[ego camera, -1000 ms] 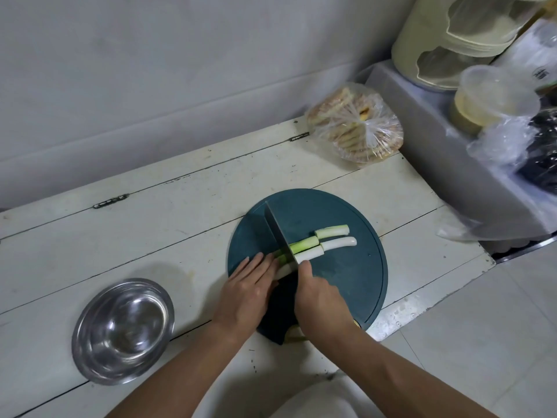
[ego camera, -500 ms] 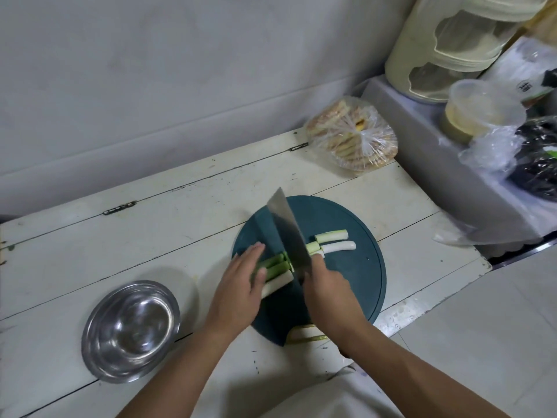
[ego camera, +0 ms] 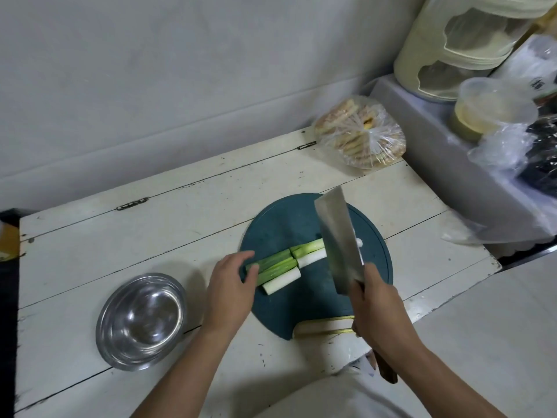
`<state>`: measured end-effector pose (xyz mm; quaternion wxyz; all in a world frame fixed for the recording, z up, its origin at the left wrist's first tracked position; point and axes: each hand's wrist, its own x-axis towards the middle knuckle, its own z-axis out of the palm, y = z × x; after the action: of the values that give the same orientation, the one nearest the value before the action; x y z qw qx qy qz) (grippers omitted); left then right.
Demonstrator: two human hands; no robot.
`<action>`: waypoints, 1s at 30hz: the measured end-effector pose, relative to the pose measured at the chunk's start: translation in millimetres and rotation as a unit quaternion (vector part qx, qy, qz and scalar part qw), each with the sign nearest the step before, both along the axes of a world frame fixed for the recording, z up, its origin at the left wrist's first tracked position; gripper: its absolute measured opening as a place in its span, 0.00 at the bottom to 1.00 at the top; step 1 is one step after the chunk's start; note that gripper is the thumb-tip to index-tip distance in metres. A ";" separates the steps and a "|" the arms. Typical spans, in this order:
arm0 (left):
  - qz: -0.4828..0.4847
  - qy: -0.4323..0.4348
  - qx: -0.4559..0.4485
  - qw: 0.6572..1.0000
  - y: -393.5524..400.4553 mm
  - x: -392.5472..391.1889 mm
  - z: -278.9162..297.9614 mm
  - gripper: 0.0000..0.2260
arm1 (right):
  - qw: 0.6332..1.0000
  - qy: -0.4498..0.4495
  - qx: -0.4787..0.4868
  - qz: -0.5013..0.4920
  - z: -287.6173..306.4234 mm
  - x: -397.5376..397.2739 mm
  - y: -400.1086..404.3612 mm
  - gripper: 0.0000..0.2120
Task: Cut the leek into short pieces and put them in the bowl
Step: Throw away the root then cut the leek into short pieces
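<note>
Green and white leek pieces (ego camera: 284, 265) lie side by side on a round dark-teal cutting board (ego camera: 289, 218). A cut runs across the bundle near its middle. My left hand (ego camera: 230, 285) rests at the left ends of the pieces, fingertips touching them. My right hand (ego camera: 378, 303) grips the wooden handle of a cleaver (ego camera: 339, 242), whose blade is lifted and tilted over the right part of the leek, hiding the right ends. An empty steel bowl (ego camera: 141, 321) sits on the table to the left of the board.
The white wooden table (ego camera: 120, 236) ends in an edge at the right, with tiled floor below. A plastic bag of flat breads (ego camera: 360, 132) lies at the back right. A grey ledge (ego camera: 437, 152) holds containers and bags. A strip of leek skin (ego camera: 325, 325) lies at the board's front edge.
The cleaver has lifted off the leek and swung to the right. My left hand has slid left to the ends of the cut pieces, and the cut now shows.
</note>
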<state>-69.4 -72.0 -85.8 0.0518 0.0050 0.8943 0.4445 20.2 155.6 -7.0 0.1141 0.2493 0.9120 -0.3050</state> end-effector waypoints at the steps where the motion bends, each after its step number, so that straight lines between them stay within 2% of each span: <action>1: -0.030 0.030 -0.032 0.999 1.1 3.9 -4.7 0.11 | 1.000 -0.007 -0.003 0.011 3.3 1.9 -4.4 0.06; 4: -0.066 0.078 -0.075 0.992 0.7 16.4 -14.5 0.12 | 0.998 -0.034 -0.013 0.054 9.8 8.2 -22.0 0.07; 8: -0.118 0.098 -0.117 0.981 0.4 19.1 -19.6 0.18 | 0.995 -0.050 -0.009 0.092 12.0 10.1 -39.7 0.09; 14: -0.175 0.090 -0.217 0.956 3.8 -15.9 -20.0 0.15 | 0.997 -0.043 0.004 0.061 7.6 5.4 -32.0 0.06; 18: -0.148 0.099 -0.263 0.948 2.8 -35.9 -20.2 0.12 | 0.999 -0.034 0.004 0.033 6.0 5.2 -19.9 0.07; 21: -0.127 0.084 -0.241 0.959 3.8 -38.9 -19.6 0.14 | 0.999 -0.028 -0.013 0.006 8.1 5.8 -8.1 0.05; 24: -0.156 0.066 -0.203 0.964 17.2 -33.3 -12.3 0.26 | 0.996 -0.028 -0.057 -0.060 10.9 6.6 6.4 0.04; 27: -0.261 0.012 -0.275 0.925 32.3 -23.7 -12.3 0.40 | 0.993 -0.022 -0.057 -0.104 13.1 10.9 24.3 0.05; 28: -0.280 0.015 -0.304 0.910 33.7 -20.0 -15.0 0.40 | 0.991 -0.020 -0.059 -0.119 14.1 12.4 29.4 0.05; 30: -0.287 0.063 -0.350 0.889 32.7 -13.2 -20.2 0.34 | 0.987 -0.015 -0.068 -0.144 16.3 15.3 37.6 0.05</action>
<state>-82.6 -39.4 -106.0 0.1195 0.2711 0.9527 0.0670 35.4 193.2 9.3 0.1000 0.3739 0.8419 -0.3760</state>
